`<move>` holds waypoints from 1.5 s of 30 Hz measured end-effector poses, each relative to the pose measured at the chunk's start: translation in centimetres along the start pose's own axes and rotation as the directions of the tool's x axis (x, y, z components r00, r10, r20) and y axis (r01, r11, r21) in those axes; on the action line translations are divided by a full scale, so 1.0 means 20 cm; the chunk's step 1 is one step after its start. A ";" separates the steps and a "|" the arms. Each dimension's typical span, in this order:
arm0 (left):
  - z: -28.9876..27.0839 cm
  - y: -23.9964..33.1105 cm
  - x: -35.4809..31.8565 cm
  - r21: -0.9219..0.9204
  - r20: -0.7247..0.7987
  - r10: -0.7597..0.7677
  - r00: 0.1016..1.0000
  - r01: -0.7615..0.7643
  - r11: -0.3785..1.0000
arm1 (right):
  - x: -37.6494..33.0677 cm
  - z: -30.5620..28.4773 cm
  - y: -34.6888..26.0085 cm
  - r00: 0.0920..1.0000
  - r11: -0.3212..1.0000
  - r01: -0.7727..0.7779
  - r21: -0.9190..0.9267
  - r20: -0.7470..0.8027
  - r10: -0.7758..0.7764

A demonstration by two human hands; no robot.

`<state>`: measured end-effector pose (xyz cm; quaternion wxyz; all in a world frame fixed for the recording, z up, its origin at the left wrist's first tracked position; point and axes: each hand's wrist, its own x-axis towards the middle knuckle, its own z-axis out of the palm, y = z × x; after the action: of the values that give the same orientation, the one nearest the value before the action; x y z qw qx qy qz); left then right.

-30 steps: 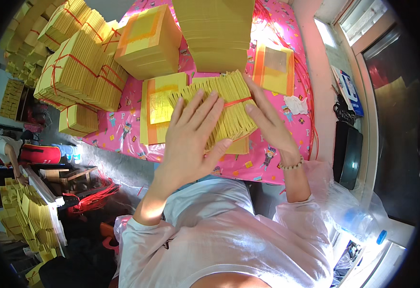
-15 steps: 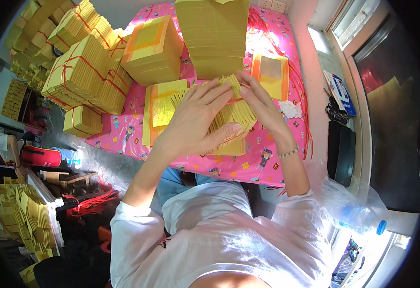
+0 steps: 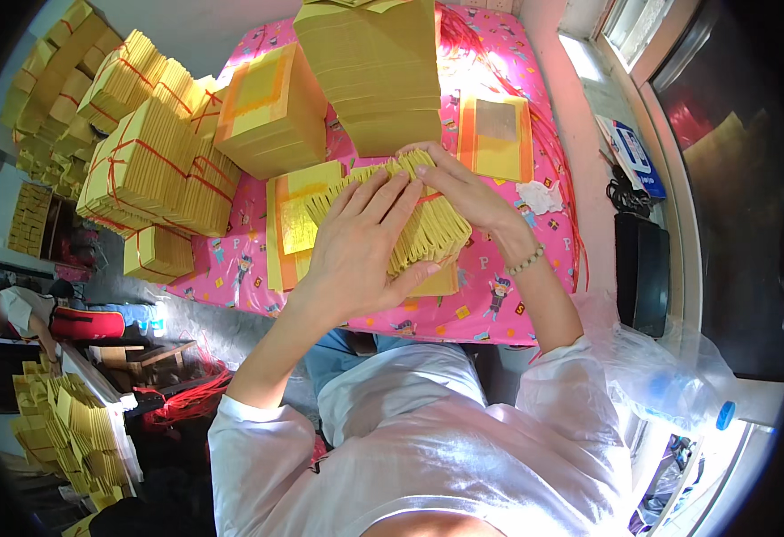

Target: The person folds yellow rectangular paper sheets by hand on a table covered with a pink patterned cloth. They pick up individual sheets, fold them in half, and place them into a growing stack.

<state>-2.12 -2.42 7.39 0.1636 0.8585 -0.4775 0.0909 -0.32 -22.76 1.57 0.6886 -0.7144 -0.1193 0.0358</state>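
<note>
Between my hands stands a bundle of folded yellow paper point(image 3: 432, 234), its many edges fanned upward and a red string running across it. My left hand point(image 3: 361, 237) lies over the bundle's left side, fingers stretched across the top and thumb at the near edge. Around the far right corner curls my right hand point(image 3: 464, 190), its fingertips close to those of the left. Part of the bundle is hidden under the hands. Beneath and left of it lie flat yellow sheets with an orange border point(image 3: 295, 190).
Tall yellow paper stacks point(image 3: 370, 85) point(image 3: 271, 112) rise behind the bundle. Red-tied bundles point(image 3: 137, 161) are piled at left. An orange-bordered sheet pile point(image 3: 495, 134), crumpled white tissue point(image 3: 540, 198) and red strings point(image 3: 549, 134) lie right on the pink tablecloth point(image 3: 464, 313). Another person point(image 3: 25, 309) is far left.
The view has shifted slightly. My right hand has come lower around the bundle's far corner, and the bundle's fanned edges show more between the hands.
</note>
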 end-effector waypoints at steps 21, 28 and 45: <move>0.01 0.02 0.05 0.068 0.044 -0.051 0.998 0.048 0.997 | -0.01 0.01 0.01 0.996 0.993 -0.029 0.112 -0.084 0.038; 0.01 0.02 0.06 0.039 0.050 -0.039 0.998 0.037 0.999 | 0.00 0.00 0.05 0.990 0.995 0.026 0.099 -0.137 -0.012; -0.12 -0.05 -0.13 -0.176 -0.162 -0.178 0.971 0.149 0.973 | -0.15 0.00 -0.04 0.990 0.978 0.026 0.209 -0.142 0.004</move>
<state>-2.64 1.08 8.62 0.2816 0.8673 -0.3946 0.1134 -3.23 -23.44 1.94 0.7672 -0.6376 -0.0698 -0.0065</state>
